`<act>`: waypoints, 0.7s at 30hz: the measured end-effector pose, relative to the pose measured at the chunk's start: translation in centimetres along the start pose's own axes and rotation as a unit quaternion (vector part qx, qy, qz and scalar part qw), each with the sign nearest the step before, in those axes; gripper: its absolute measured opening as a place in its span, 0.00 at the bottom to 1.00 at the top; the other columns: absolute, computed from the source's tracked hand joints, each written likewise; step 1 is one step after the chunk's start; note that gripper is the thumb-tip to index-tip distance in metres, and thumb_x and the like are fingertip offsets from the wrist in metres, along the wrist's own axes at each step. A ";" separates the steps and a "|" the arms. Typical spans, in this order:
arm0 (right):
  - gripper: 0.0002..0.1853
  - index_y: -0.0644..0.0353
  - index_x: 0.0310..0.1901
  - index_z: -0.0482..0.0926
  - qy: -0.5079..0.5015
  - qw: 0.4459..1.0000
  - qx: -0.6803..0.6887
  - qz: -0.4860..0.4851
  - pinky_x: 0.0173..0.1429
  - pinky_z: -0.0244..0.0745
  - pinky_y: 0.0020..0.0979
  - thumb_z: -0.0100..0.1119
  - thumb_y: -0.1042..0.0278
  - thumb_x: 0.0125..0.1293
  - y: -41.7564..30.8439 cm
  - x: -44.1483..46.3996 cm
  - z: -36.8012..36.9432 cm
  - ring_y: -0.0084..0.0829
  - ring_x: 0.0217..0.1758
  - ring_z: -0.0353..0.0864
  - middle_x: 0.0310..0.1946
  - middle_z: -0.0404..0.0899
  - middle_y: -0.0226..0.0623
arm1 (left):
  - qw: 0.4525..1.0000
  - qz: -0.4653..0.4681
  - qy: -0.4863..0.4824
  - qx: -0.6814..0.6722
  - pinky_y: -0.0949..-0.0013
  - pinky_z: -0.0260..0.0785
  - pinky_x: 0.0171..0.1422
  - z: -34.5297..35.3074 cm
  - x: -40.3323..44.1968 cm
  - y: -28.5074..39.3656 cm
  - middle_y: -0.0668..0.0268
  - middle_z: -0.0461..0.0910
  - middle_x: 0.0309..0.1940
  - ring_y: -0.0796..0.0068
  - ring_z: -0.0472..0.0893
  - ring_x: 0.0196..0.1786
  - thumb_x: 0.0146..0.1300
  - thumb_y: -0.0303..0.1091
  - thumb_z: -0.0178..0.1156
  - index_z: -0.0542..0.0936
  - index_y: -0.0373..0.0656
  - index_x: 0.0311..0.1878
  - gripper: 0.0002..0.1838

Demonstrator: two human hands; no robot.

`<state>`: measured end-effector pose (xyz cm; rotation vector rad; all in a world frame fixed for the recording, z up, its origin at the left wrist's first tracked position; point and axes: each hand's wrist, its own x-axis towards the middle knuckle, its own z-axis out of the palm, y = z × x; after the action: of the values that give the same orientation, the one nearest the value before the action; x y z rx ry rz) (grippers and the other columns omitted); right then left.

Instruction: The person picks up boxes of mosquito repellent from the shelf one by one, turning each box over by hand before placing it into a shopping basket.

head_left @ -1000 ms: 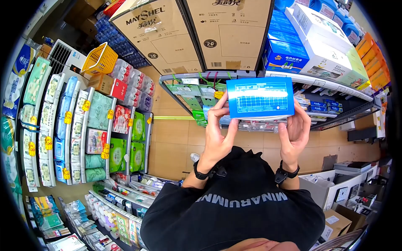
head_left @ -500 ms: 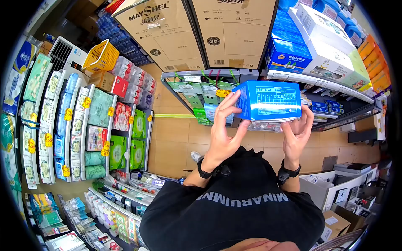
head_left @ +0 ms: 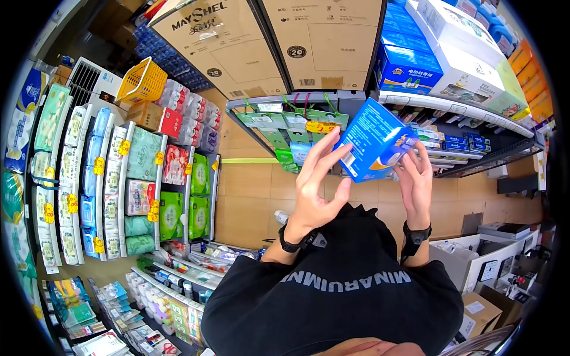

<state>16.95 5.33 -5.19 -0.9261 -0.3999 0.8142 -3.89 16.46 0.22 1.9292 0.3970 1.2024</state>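
A blue cardboard box (head_left: pixel 371 139) with white print, a barcode and an orange curve is held tilted in front of my chest. My left hand (head_left: pixel 320 187) is at its left side, fingertips against the edge near the barcode and thumb spread away from the box. My right hand (head_left: pixel 415 181) grips the lower right corner between thumb and fingers. How far my left fingers reach behind the box is hidden. Beyond it, a similar blue box (head_left: pixel 409 71) stands on the shelf top, next to a white box (head_left: pixel 472 74).
Large brown cartons (head_left: pixel 323 47) stand ahead above a rack with a yellow price tag (head_left: pixel 323 127). Tissue-pack shelves (head_left: pixel 142 154) and a yellow basket (head_left: pixel 142 81) are on the left. At lower right are a white counter (head_left: pixel 460 261) and a small brown carton (head_left: pixel 480 314).
The blue box has turned and tilted, bringing its barcode side and an orange-curved face into view in place of the printed table. Both hands have shifted around it.
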 end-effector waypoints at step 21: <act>0.23 0.68 0.67 0.68 -0.117 0.968 0.120 0.186 0.62 0.82 0.36 0.56 0.75 0.74 2.0 -0.1 -2.9 0.32 0.59 0.84 0.58 0.80 0.43 | 0.993 0.083 -0.035 -0.079 0.71 0.79 0.49 1.7 -1.4 0.1 0.48 0.78 0.62 0.69 0.84 0.47 0.49 0.21 0.78 0.88 0.39 0.44 0.17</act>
<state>17.81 4.31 -8.49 -0.6872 -0.3244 1.2943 -3.11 14.71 -0.93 1.8895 0.1020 1.2280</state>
